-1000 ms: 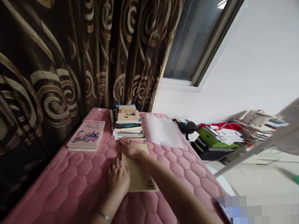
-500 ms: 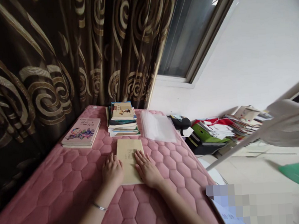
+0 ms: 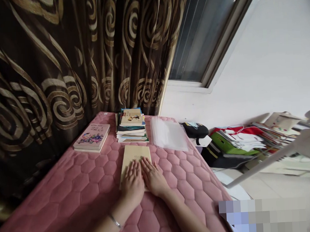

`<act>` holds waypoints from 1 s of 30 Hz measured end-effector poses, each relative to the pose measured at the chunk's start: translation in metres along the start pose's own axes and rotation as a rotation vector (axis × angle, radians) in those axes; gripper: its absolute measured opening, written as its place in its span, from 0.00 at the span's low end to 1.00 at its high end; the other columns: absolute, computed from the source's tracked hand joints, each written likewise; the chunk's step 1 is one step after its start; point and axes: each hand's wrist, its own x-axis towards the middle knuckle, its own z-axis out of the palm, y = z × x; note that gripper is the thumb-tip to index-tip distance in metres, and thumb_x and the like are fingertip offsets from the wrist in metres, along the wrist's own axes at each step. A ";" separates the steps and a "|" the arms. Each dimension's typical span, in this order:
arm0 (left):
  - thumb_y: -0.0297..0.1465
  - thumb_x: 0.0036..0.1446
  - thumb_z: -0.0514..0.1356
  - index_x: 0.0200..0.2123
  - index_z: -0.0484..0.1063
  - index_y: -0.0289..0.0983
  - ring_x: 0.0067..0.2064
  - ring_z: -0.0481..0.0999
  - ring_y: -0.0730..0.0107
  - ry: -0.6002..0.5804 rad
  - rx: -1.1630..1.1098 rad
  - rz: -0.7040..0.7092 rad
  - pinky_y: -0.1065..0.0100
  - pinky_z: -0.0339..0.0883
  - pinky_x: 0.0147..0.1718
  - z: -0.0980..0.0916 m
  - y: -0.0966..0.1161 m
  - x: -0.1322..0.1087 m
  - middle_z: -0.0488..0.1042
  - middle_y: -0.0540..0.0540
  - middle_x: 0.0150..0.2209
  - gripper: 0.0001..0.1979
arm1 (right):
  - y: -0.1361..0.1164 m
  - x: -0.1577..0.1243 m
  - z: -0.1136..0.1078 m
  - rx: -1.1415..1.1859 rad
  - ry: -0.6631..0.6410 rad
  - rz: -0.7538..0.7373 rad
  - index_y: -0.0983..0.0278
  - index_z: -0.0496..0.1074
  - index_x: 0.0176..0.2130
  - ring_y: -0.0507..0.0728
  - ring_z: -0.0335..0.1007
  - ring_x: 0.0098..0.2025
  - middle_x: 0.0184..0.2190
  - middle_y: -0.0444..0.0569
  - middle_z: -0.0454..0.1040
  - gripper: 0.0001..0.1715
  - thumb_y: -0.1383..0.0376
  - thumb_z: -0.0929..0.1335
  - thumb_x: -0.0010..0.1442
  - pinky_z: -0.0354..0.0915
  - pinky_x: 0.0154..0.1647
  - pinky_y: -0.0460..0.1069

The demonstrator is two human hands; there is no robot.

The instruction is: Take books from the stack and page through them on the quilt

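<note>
A thin tan book [image 3: 136, 154] lies flat on the pink quilted surface [image 3: 90, 178] in front of me. My left hand [image 3: 133, 182] rests palm down on its near half, fingers stretched out and flat. Beside it, my right hand [image 3: 153, 178] also lies flat on the book, fingers extended and touching the left hand's side. A thin bracelet circles my left wrist.
A stack of books [image 3: 131, 128] stands just beyond the tan book. A pink illustrated book [image 3: 92, 137] lies to the left, clear plastic sleeves [image 3: 168, 133] to the right. A dark patterned curtain [image 3: 63, 58] hangs behind. Off the right edge are heaped books and papers [image 3: 239, 139].
My left hand slid from the book's left edge onto its cover, next to my right hand. A second ago my right hand reached to the book's far end; it has drawn back.
</note>
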 end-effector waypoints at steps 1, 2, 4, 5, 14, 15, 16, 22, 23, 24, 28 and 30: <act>0.27 0.61 0.47 0.63 0.59 0.31 0.65 0.57 0.54 0.022 0.014 0.004 0.51 0.54 0.63 -0.001 -0.012 -0.004 0.58 0.36 0.64 0.26 | -0.001 0.000 -0.001 0.006 0.007 0.004 0.69 0.49 0.67 0.61 0.38 0.69 0.67 0.55 0.45 0.31 0.65 0.54 0.67 0.42 0.67 0.64; 0.29 0.62 0.48 0.63 0.59 0.31 0.66 0.56 0.54 0.033 0.021 0.013 0.52 0.54 0.62 -0.002 -0.023 -0.008 0.58 0.36 0.65 0.26 | -0.001 0.001 -0.001 0.010 0.015 0.009 0.68 0.50 0.67 0.61 0.38 0.69 0.67 0.54 0.45 0.31 0.64 0.54 0.67 0.42 0.67 0.65; 0.31 0.62 0.47 0.62 0.59 0.30 0.66 0.56 0.56 0.039 0.016 0.009 0.54 0.57 0.61 -0.003 -0.041 -0.014 0.58 0.36 0.65 0.26 | -0.001 0.002 0.000 0.006 0.031 0.016 0.67 0.50 0.67 0.61 0.39 0.69 0.67 0.54 0.46 0.30 0.64 0.54 0.67 0.43 0.67 0.65; 0.32 0.63 0.46 0.62 0.59 0.30 0.66 0.57 0.57 0.037 0.006 0.000 0.56 0.58 0.61 -0.003 -0.048 -0.016 0.58 0.36 0.65 0.26 | -0.001 0.002 0.001 -0.003 0.038 0.017 0.67 0.50 0.66 0.61 0.40 0.69 0.67 0.54 0.46 0.30 0.65 0.54 0.67 0.43 0.67 0.65; 0.33 0.64 0.44 0.63 0.57 0.31 0.65 0.58 0.58 0.045 -0.061 -0.074 0.58 0.56 0.61 -0.003 -0.048 -0.020 0.59 0.35 0.64 0.26 | -0.005 0.016 0.005 -0.023 0.011 -0.285 0.65 0.47 0.67 0.58 0.39 0.69 0.68 0.51 0.45 0.32 0.59 0.55 0.69 0.42 0.68 0.59; 0.33 0.64 0.44 0.63 0.57 0.31 0.65 0.58 0.58 0.042 -0.064 -0.071 0.59 0.57 0.61 -0.003 -0.048 -0.020 0.59 0.35 0.64 0.26 | -0.001 0.024 0.002 -0.018 -0.012 -0.313 0.64 0.47 0.67 0.57 0.38 0.70 0.68 0.50 0.45 0.32 0.58 0.54 0.69 0.42 0.68 0.58; 0.33 0.64 0.44 0.63 0.57 0.30 0.65 0.58 0.58 0.035 -0.068 -0.068 0.59 0.57 0.61 -0.003 -0.048 -0.020 0.59 0.35 0.64 0.26 | 0.003 0.033 -0.001 -0.019 -0.032 -0.307 0.65 0.47 0.67 0.56 0.37 0.70 0.68 0.50 0.45 0.32 0.57 0.53 0.69 0.41 0.69 0.58; 0.32 0.63 0.46 0.62 0.59 0.30 0.64 0.60 0.53 0.074 -0.045 -0.159 0.57 0.61 0.57 -0.001 -0.045 -0.023 0.56 0.32 0.65 0.25 | 0.031 0.082 -0.016 -0.107 -0.053 0.036 0.72 0.50 0.66 0.62 0.37 0.70 0.67 0.60 0.45 0.32 0.59 0.54 0.69 0.39 0.68 0.64; 0.32 0.63 0.47 0.61 0.59 0.30 0.63 0.61 0.52 0.081 -0.029 -0.171 0.57 0.62 0.56 -0.001 -0.044 -0.023 0.57 0.32 0.65 0.25 | 0.030 0.083 -0.015 -0.115 -0.048 0.038 0.73 0.50 0.66 0.63 0.37 0.70 0.67 0.61 0.46 0.32 0.60 0.54 0.69 0.38 0.68 0.64; 0.32 0.63 0.47 0.61 0.60 0.30 0.62 0.62 0.52 0.082 -0.013 -0.172 0.57 0.62 0.55 0.000 -0.044 -0.023 0.59 0.31 0.64 0.25 | 0.027 0.081 -0.013 -0.109 -0.050 0.004 0.73 0.50 0.66 0.62 0.37 0.70 0.67 0.61 0.46 0.32 0.60 0.54 0.69 0.38 0.68 0.64; 0.32 0.61 0.49 0.60 0.61 0.29 0.60 0.66 0.51 0.084 0.028 -0.154 0.56 0.63 0.55 0.000 -0.042 -0.024 0.64 0.30 0.60 0.25 | 0.004 0.065 -0.002 -0.002 -0.106 -0.368 0.65 0.48 0.67 0.56 0.36 0.70 0.68 0.52 0.44 0.32 0.58 0.55 0.69 0.36 0.69 0.59; 0.32 0.61 0.50 0.59 0.61 0.27 0.59 0.66 0.51 0.109 0.027 -0.146 0.55 0.62 0.56 0.001 -0.042 -0.024 0.65 0.29 0.59 0.25 | -0.004 0.065 0.000 0.031 -0.140 -0.474 0.64 0.49 0.67 0.55 0.36 0.70 0.68 0.50 0.45 0.31 0.59 0.55 0.69 0.35 0.69 0.57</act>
